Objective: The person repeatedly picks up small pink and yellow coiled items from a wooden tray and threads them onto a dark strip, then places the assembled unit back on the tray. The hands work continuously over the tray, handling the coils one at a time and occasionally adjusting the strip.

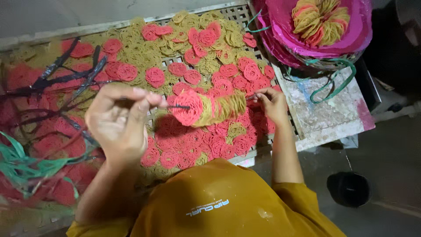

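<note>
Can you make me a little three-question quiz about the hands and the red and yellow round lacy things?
1. True or false: the left hand and right hand hold a stack of discs between them, strung on a dark string.
2. Which colour is the disc at the stack's end nearest the left hand?
A. red
B. yellow
C. green
3. Fill in: the pink basket at the top right holds more ____ .

Key: 1 true. 2 A. 3 discs, red and yellow ones like those on the rack.
</note>
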